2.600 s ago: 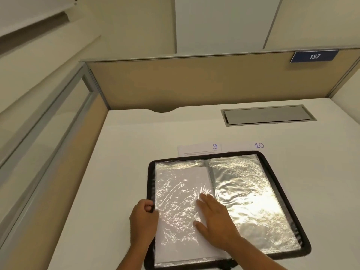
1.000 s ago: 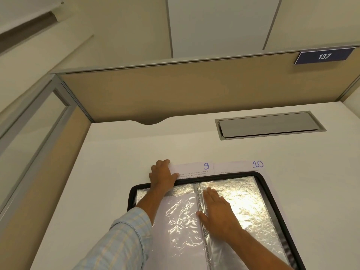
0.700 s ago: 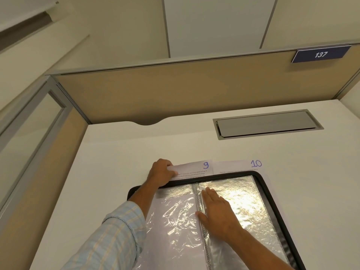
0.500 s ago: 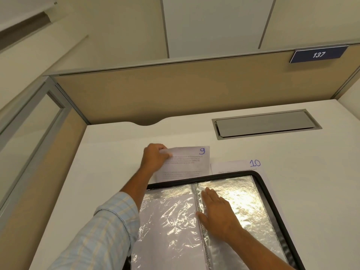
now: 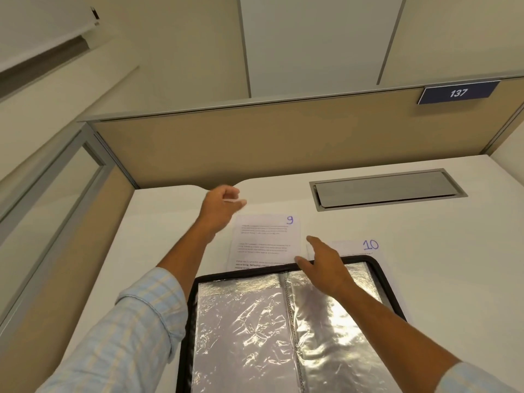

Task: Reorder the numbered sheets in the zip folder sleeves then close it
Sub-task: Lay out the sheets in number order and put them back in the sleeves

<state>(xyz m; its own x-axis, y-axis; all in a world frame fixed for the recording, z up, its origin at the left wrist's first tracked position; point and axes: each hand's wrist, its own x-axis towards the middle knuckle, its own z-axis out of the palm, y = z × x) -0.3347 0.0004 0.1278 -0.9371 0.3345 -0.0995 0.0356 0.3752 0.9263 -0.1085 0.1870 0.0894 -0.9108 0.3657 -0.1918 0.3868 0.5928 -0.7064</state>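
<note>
White desk (image 5: 442, 259), sheet 9 (image 5: 266, 239) poking from under the open zip folder (image 5: 190, 307), left hand (image 5: 219, 207) curled, its grip lost in blur, right hand (image 5: 323, 268) open-fingered, apparently going for sheet 10 (image 5: 351, 248).

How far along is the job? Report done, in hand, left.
Done: sheet 9 lies mostly clear of the folder. In hand: right hand reaches toward sheet 10, tucked under its rim; left hand hovers nearby. Left: sleeving both, zipping the folder shut.
</note>
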